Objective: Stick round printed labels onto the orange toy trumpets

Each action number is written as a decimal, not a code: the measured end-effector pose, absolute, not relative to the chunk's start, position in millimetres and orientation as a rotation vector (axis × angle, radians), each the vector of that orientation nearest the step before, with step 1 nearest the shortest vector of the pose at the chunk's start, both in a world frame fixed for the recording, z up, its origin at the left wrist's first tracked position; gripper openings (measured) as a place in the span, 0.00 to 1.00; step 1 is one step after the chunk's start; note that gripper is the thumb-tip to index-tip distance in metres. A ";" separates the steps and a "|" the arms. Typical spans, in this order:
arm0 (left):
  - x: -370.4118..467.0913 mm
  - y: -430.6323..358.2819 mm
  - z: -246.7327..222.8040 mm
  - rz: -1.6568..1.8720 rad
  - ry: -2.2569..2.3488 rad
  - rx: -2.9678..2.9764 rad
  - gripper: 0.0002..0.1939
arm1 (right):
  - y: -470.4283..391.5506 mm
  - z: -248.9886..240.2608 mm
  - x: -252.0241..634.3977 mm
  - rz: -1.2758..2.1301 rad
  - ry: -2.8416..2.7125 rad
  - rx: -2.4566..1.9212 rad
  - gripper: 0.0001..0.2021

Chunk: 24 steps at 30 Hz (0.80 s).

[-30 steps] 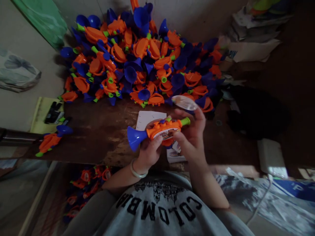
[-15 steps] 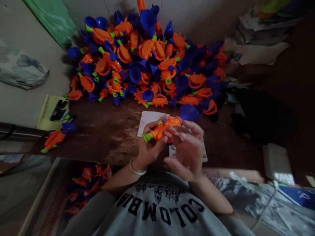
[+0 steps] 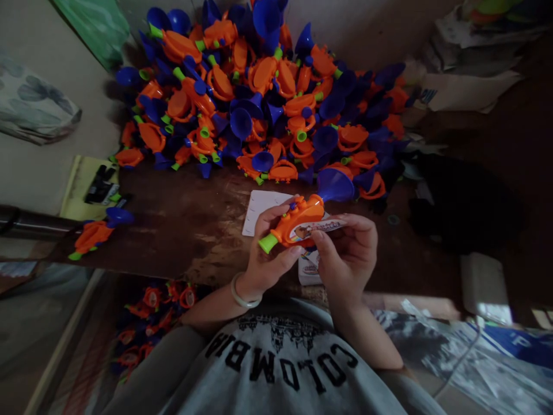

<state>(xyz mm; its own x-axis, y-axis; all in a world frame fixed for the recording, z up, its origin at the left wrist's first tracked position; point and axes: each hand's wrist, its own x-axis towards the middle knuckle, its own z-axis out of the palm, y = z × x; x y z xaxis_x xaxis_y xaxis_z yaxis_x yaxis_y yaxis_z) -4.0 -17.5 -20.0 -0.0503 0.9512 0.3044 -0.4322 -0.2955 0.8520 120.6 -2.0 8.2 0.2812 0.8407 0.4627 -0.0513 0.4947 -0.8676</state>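
An orange toy trumpet (image 3: 306, 214) with a blue bell and a green mouthpiece is gripped in my left hand (image 3: 270, 253), its bell pointing to the upper right. My right hand (image 3: 348, 259) pinches a printed sticker (image 3: 330, 226) between thumb and fingers. The sticker's left part lies against the flat side of the trumpet; its right part stands off. Beneath my hands are a stack of printed sticker sheets (image 3: 309, 275), partly hidden, and a white sheet (image 3: 258, 210) with small marks.
A large heap of toy trumpets (image 3: 263, 75) covers the back of the table (image 3: 173, 230). One trumpet (image 3: 93, 235) lies apart at the left, near a yellow pad (image 3: 73, 187). Several stickered trumpets (image 3: 151, 305) sit below the table edge. A black cloth (image 3: 462, 202) lies at the right.
The trumpet has turned so its flat side faces me more. My right hand, blurred before, now steadies and holds the sticker against the trumpet's side.
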 end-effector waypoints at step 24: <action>1.2 -16.1 -13.0 1.649 0.756 1.080 0.21 | -5.6 2.3 119.4 0.574 -1.241 -0.895 0.18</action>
